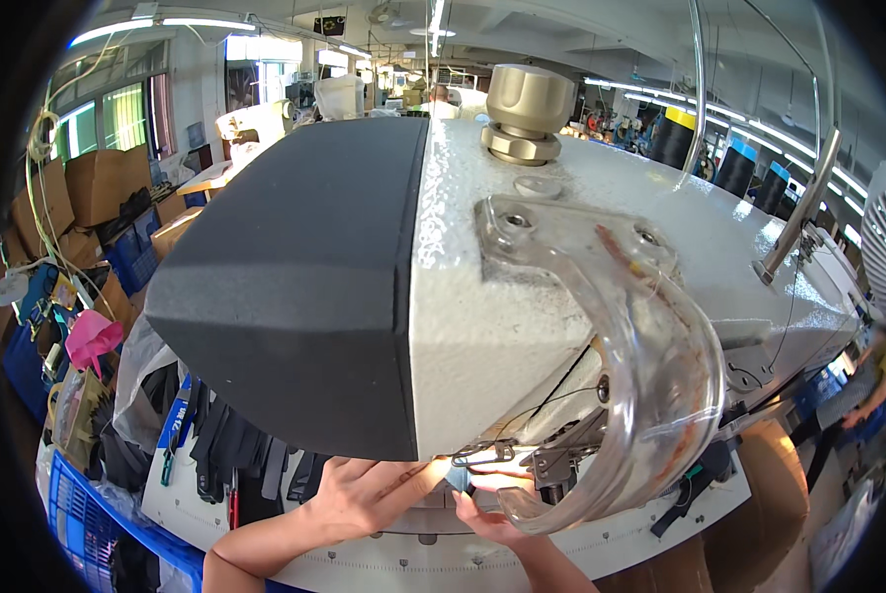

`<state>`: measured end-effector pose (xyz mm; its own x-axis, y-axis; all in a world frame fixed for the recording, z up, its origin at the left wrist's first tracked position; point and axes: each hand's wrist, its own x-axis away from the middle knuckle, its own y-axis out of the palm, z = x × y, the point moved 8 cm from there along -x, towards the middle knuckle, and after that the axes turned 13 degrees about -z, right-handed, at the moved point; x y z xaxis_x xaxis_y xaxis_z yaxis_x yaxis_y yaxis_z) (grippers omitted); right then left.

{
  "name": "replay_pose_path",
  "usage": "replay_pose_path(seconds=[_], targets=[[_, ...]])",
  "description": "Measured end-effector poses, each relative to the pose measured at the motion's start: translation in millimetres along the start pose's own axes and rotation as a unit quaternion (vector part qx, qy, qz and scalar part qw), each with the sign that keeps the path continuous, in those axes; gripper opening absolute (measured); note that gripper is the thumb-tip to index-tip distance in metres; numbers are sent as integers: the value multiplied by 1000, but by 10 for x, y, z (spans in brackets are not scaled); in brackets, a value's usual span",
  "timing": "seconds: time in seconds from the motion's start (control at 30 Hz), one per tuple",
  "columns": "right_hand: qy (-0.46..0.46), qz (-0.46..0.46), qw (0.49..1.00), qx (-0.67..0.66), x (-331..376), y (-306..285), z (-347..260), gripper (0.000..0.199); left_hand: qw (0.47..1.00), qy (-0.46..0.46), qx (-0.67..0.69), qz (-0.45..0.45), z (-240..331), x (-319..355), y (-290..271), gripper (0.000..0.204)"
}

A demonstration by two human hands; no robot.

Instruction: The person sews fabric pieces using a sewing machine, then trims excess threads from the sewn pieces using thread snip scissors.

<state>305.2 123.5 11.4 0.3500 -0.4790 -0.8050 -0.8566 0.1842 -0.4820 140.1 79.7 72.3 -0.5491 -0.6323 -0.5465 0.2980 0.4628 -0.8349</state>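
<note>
Sewing machine [482, 267]: positioned centre, near, white with a black end panel.
Left hand [359, 494]: laid flat, fingers extended toward the needle area.
Right hand [492, 519]: fingertips pressed beside the clear guard [650, 395]; grip cannot be told.
Tabletop [601, 549]: white, under both hands.

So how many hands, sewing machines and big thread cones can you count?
Hands: 2, the left hand and the right hand, both under the machine's head by the needle
Sewing machines: 1, the white and grey sewing machine
Dark thread cones: 3, behind it on the right
Total: 6
</note>
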Motion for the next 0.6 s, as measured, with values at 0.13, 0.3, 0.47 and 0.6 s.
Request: replay_pose_path(seconds=[0.13, 0.3, 0.47, 0.6], targets=[[-4, -2, 1000, -13, -14, -19, -23, 29, 1000, 13, -16, 21, 21, -10, -9, 40], [-38, -39, 997, 60, -43, 7, -77, 31, 1000, 11, -6, 17, 36, -20, -3, 37], [0, -58, 991, -121, -115, 21, 16, 21, 998, 25, -50, 39, 77, -25, -54, 36], [-32, -78, 995, -58, -152, 1, -45, 17, 999, 14, -35, 35, 67, -39, -53, 36]])
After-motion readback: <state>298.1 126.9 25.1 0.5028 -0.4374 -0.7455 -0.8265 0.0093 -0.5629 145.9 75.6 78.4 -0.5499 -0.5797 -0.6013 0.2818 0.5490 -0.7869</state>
